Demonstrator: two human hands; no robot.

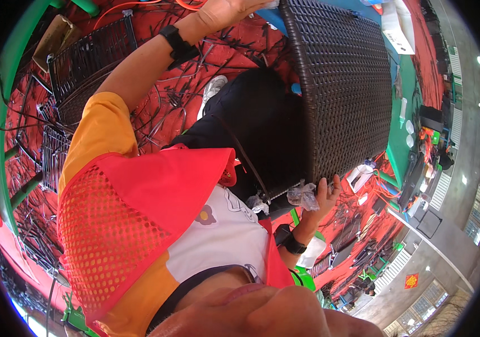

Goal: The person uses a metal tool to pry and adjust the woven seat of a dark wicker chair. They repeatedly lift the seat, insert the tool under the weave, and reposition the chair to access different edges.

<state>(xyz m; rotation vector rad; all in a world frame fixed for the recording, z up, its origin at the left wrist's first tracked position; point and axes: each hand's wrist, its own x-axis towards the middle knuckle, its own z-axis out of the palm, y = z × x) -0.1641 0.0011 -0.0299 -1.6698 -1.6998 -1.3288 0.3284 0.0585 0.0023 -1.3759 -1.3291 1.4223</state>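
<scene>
A dark brown woven wicker panel (349,84), probably part of a chair, stands tilted before me, partly over my lap. My left hand (233,10) grips its upper end by a plastic-wrapped corner; the picture's top edge cuts this hand off. At the lower end my right hand (326,198) holds the panel's edge with its fingers spread, beside crumpled clear plastic wrap (303,196). Another plastic-wrapped frame end (259,204) lies close to my shirt. A loose brown strip (246,158) hangs across my dark trousers.
A green-topped table (406,88) beyond the panel bears a white bottle (403,110) and a white box (398,29). Strip scraps litter the red floor covering (223,54). Woven frames (92,54) and a cardboard box (56,40) stand at left. Orange hose (385,183) lies at right.
</scene>
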